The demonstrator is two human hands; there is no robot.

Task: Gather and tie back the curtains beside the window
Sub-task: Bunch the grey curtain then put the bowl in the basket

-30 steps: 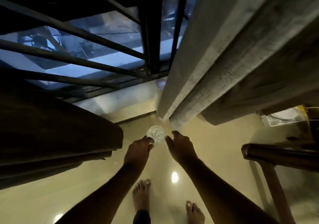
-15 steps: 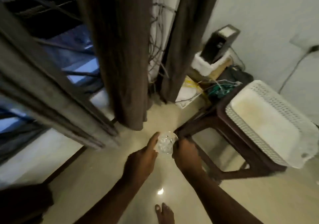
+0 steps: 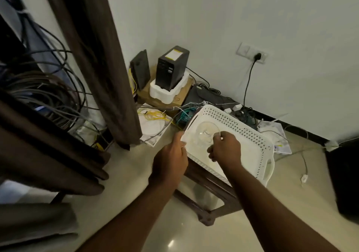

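Beside the white wall [image 3: 233, 18] the brown curtain [image 3: 101, 57] hung loose, left of the white tray [image 3: 244, 130], whose corner the left hand [image 3: 171, 160] gripped while the right hand [image 3: 226, 150] pinched a clear round thing [image 3: 205, 133] over it, so setting that down softly looked best.

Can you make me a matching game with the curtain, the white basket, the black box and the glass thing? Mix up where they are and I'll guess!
Things:
1. curtain
2. basket
3. black box
4. glass thing

Where:
A. standing in white foam
B. pinched by the right hand
C. hanging beside the cables
D. on the wooden stool

Pairs: 1-C, 2-D, 3-A, 4-B.
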